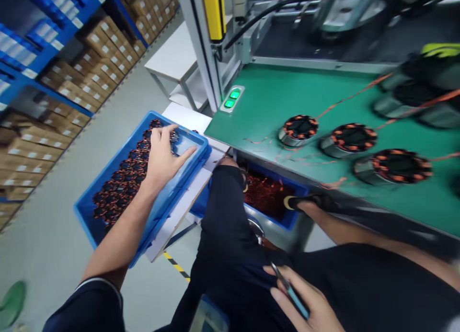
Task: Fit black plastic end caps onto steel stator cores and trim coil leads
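My left hand (163,154) is over the blue bin (84,217), fingers apart, beside the rows of small wound stators (125,178). Part of a stator shows behind its fingers, and I cannot make out whether they touch it. Low in the view, above my lap, my right hand (305,298) holds a slim tool (295,298) with a teal handle and a dark pointed tip. On the green bench lie larger stators with copper windings, among them one at the left (299,131), one in the middle (348,140) and one at the right (393,166).
Orange wires trail over the green bench top (258,92). Under it is a blue crate (269,193) of copper scraps. A metal frame post (203,49) rises by the bench corner, near two lit green buttons (232,99). Shelves with cardboard boxes (104,49) stand at the left.
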Demonstrator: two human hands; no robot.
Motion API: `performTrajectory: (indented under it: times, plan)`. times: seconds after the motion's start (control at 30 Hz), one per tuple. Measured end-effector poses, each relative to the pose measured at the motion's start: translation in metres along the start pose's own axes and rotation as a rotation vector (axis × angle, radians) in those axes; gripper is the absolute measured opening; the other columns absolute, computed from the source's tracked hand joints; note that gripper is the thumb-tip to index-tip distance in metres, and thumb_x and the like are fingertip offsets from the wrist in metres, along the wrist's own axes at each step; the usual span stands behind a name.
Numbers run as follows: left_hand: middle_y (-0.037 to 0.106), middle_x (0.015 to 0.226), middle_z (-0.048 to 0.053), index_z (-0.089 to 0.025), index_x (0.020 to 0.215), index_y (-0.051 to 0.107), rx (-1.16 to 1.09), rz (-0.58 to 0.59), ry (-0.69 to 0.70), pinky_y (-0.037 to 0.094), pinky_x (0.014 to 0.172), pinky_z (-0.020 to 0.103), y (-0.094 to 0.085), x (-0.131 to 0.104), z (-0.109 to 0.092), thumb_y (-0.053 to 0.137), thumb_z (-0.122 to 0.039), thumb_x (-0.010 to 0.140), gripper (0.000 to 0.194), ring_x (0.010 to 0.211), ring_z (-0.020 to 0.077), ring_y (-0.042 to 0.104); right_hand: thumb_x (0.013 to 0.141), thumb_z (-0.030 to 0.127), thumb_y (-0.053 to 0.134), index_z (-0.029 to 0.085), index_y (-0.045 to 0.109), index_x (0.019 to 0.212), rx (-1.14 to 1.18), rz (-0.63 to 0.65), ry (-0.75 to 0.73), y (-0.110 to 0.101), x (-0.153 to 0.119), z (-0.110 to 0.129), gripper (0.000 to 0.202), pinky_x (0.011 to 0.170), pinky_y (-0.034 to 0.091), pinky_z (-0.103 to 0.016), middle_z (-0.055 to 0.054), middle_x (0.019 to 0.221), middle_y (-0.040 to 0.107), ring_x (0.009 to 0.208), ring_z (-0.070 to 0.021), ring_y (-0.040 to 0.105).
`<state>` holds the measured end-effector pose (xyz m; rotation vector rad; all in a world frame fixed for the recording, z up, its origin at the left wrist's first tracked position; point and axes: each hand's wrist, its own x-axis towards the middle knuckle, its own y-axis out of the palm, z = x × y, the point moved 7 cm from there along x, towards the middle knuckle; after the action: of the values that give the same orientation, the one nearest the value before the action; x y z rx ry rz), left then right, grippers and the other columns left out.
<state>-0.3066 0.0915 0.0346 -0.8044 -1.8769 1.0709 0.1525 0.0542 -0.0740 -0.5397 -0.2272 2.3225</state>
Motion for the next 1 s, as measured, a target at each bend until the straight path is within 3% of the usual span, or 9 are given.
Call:
performTrajectory:
  times: [0.07,0.13,0.2,0.3,0.4,0.53,0.73,0.87,1.0]
  plan:
    - [0.071,0.140,0.016,-0.024,0.153,0.066,-0.229,-0.077,0.240,0.060,0.118,0.056,0.002,0.006,-0.066,0.091,-0.063,0.093,0.076,0.127,0.0367,0.070,0.107,0.051,0.078,0.026,0.090,0.126,-0.035,0.010,-0.030,0.002,0.001,0.015,0.034,0.102,0.073,-0.026,-0.009,0.120,0.092,0.111,-0.0271,0.091]
    - [0.074,0.135,0.013,-0.024,0.155,0.066,-0.385,-0.013,0.374,0.063,0.108,0.049,0.019,0.013,-0.130,0.086,-0.056,0.098,0.068,0.117,0.0327,0.074,0.109,0.045,0.075,0.026,0.089,0.127,-0.067,0.043,-0.069,0.004,0.002,0.031,0.030,0.105,0.072,-0.028,-0.009,0.121,0.091,0.114,-0.0266,0.090]
    - [0.074,0.131,0.012,-0.023,0.158,0.067,-0.420,0.068,0.364,0.065,0.103,0.050,0.047,0.024,-0.180,0.086,-0.057,0.097,0.073,0.111,0.0338,0.076,0.109,0.039,0.074,0.026,0.088,0.129,-0.115,0.079,-0.095,0.004,0.000,0.042,0.027,0.102,0.073,-0.029,-0.009,0.120,0.090,0.109,-0.0255,0.090]
    - [0.076,0.131,0.015,-0.020,0.152,0.074,-0.325,0.175,0.283,0.066,0.104,0.057,0.089,0.043,-0.224,0.090,-0.059,0.092,0.073,0.106,0.0378,0.079,0.106,0.034,0.075,0.029,0.087,0.129,-0.193,0.102,-0.093,-0.002,-0.012,0.042,0.027,0.094,0.073,-0.030,-0.009,0.118,0.089,0.100,-0.0245,0.088]
    - [0.081,0.126,0.015,-0.019,0.135,0.080,-0.240,0.194,0.287,0.065,0.108,0.061,0.102,0.055,-0.231,0.088,-0.052,0.091,0.055,0.106,0.0395,0.080,0.107,0.037,0.074,0.028,0.087,0.129,-0.211,0.033,-0.075,-0.011,-0.029,0.026,0.027,0.095,0.073,-0.032,-0.010,0.119,0.089,0.104,-0.0261,0.088]
    - [0.080,0.106,0.009,-0.022,0.128,0.079,-0.421,0.105,0.291,0.068,0.098,0.049,0.065,0.042,-0.198,0.084,-0.064,0.094,0.054,0.095,0.0299,0.076,0.114,0.041,0.068,0.023,0.088,0.121,-0.123,-0.139,-0.080,-0.022,-0.044,0.003,0.029,0.090,0.072,-0.028,-0.010,0.112,0.090,0.097,-0.0240,0.089]
    - [0.071,0.113,0.005,-0.042,0.158,0.061,-1.100,0.484,0.159,0.054,0.056,0.029,0.032,-0.060,-0.177,0.078,-0.075,0.103,0.067,0.075,0.0170,0.066,0.115,0.039,0.070,0.021,0.088,0.113,0.023,-0.366,-0.011,-0.053,-0.044,-0.013,0.026,0.089,0.066,-0.029,-0.007,0.100,0.086,0.091,-0.0199,0.084]
    - [0.075,0.128,0.009,-0.038,0.147,0.070,-1.075,0.535,0.326,0.070,0.080,0.044,0.037,-0.120,-0.200,0.089,-0.061,0.100,0.056,0.104,0.0286,0.077,0.113,0.046,0.073,0.027,0.089,0.114,0.084,-0.504,-0.059,-0.077,-0.025,0.013,0.025,0.078,0.059,-0.031,-0.002,0.090,0.078,0.074,-0.0160,0.068]
    - [0.076,0.122,0.008,-0.034,0.142,0.078,-0.858,0.433,0.439,0.070,0.087,0.046,0.044,-0.138,-0.212,0.095,-0.055,0.097,0.052,0.113,0.0311,0.077,0.099,0.048,0.093,0.026,0.090,0.112,0.115,-0.617,-0.343,-0.085,0.008,0.078,0.025,0.071,0.058,-0.036,-0.001,0.077,0.071,0.067,-0.0181,0.062]
